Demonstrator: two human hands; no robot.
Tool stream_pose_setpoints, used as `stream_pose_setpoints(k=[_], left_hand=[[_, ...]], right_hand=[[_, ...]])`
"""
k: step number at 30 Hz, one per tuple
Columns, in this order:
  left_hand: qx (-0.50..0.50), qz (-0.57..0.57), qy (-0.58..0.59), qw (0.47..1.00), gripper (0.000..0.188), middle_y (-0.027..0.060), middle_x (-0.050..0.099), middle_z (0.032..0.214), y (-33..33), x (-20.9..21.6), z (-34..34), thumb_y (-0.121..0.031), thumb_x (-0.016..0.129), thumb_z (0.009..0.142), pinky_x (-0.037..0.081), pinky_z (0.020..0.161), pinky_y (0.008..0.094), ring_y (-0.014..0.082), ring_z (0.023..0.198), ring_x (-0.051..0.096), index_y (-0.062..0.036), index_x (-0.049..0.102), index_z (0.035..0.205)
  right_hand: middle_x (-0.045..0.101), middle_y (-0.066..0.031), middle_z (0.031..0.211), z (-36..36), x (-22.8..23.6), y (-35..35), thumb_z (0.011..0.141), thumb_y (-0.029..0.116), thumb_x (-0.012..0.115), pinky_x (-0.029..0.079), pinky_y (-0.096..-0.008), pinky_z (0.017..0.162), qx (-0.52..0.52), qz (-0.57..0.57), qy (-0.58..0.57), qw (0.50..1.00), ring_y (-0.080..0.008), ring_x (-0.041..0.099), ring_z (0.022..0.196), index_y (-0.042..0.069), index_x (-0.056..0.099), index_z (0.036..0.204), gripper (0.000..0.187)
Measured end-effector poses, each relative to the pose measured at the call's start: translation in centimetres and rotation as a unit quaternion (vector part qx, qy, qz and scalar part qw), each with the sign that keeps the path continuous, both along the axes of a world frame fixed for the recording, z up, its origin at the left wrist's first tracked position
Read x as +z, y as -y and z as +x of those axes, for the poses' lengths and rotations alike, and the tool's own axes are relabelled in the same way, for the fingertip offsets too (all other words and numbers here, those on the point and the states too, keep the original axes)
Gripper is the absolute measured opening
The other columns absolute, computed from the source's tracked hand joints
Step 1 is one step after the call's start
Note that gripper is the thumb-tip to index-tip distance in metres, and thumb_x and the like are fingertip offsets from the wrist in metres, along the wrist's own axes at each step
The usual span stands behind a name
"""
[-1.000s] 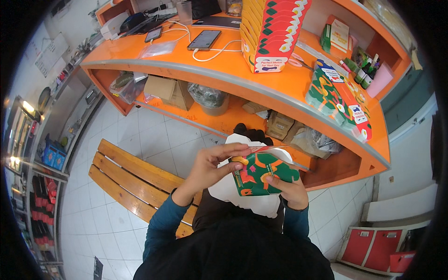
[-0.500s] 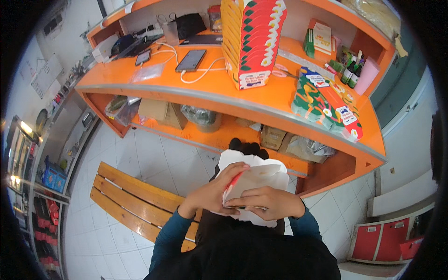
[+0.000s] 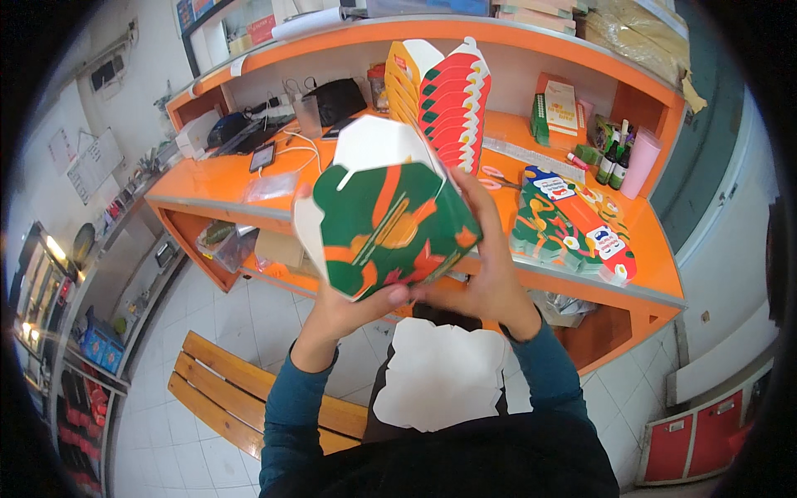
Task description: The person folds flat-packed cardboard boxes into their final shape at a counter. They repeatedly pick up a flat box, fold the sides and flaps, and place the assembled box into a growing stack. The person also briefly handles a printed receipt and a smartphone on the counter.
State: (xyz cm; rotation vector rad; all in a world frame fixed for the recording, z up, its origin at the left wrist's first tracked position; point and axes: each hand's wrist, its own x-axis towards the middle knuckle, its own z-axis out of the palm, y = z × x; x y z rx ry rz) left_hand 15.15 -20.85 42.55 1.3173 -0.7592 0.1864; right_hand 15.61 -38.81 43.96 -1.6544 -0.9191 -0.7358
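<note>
A folded paper food box (image 3: 394,224), green with orange and red shapes and white inner flaps, is lifted in front of me between both hands. My left hand (image 3: 339,309) grips its lower left side, the thumb along the bottom edge. My right hand (image 3: 491,270) wraps round its right side. Just behind it on the desk stands a tall stack of nested boxes (image 3: 452,108) with yellow and red sides, partly covered by the held one. White unfolded carton blanks (image 3: 444,373) lie on my lap.
Flat printed cartons (image 3: 573,224) lie on the right of the orange desk (image 3: 647,249), near scissors (image 3: 498,178), small bottles (image 3: 614,162) and a pink tumbler (image 3: 641,162). A phone (image 3: 262,157) with a cable lies at left. A wooden bench (image 3: 249,382) stands at lower left.
Both hands have raised the box from my lap to the front of the stack, turning its green side toward me. The white blanks on my lap are now uncovered. The view has tilted up.
</note>
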Motion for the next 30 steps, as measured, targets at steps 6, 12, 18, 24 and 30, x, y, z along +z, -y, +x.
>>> stream_pose_setpoints(k=[6, 12, 18, 24, 30], left_hand=[[0.139, -0.090, 0.037, 0.985, 0.073, 0.0117, 0.043, 0.106, 0.7, 4.5, 3.6, -0.008, 0.069, 0.063, 0.039, 0.082, 0.0296, 0.0183, 0.096, 0.047, -0.0051, 0.020, 0.117], [0.100, -0.192, 0.065, 0.974, 0.087, 0.0136, 0.031, 0.109, 1.5, 6.9, 6.9, -0.004, 0.069, 0.063, 0.039, 0.084, 0.0312, 0.0210, 0.103, 0.040, -0.0106, 0.003, 0.119], [0.135, -0.220, 0.099, 0.961, 0.088, 0.0113, 0.038, 0.103, -0.4, 11.6, 9.0, -0.006, 0.070, 0.063, 0.043, 0.077, 0.0291, 0.0170, 0.093, 0.047, -0.0110, 0.000, 0.117], [0.111, -0.229, 0.131, 0.958, 0.091, 0.0110, 0.041, 0.097, 2.6, 16.7, 12.9, -0.010, 0.075, 0.059, 0.045, 0.072, 0.0261, 0.0147, 0.086, 0.049, -0.0070, 0.002, 0.113], [0.292, -0.087, 0.259, 0.917, 0.102, 0.0221, 0.031, 0.103, 6.7, 16.1, 16.4, -0.030, 0.079, 0.052, 0.041, 0.074, 0.0271, 0.0240, 0.096, 0.040, 0.0029, 0.003, 0.111]], right_hand=[[0.028, -0.0130, 0.126, 9.5, 2.5, 3.9, 0.046, 0.036, 0.079, 0.027, -0.0357, 0.092, -0.019, 0.086, 0.021, 0.996, -0.0258, 0.028, 0.117, 0.005, 0.014, 0.129, 0.110], [0.027, -0.0175, 0.125, 18.8, 0.4, 9.8, 0.050, 0.035, 0.078, 0.028, -0.0344, 0.093, -0.039, 0.143, -0.211, 0.966, -0.0264, 0.030, 0.116, 0.004, 0.013, 0.128, 0.107], [0.026, -0.0208, 0.124, 16.3, -2.6, 4.9, 0.048, 0.034, 0.079, 0.027, -0.0364, 0.095, -0.039, 0.052, -0.184, 0.981, -0.0279, 0.030, 0.115, -0.001, 0.012, 0.126, 0.109], [0.021, -0.0203, 0.126, 15.8, -2.0, 2.7, 0.044, 0.029, 0.081, 0.024, -0.0345, 0.097, -0.082, 0.048, -0.024, 0.995, -0.0281, 0.024, 0.118, -0.002, 0.003, 0.127, 0.117], [0.024, -0.0156, 0.125, 15.0, -2.4, 1.7, 0.049, 0.015, 0.079, 0.027, -0.0322, 0.095, -0.026, 0.079, -0.041, 0.996, -0.0229, 0.030, 0.115, 0.002, -0.004, 0.127, 0.115]])
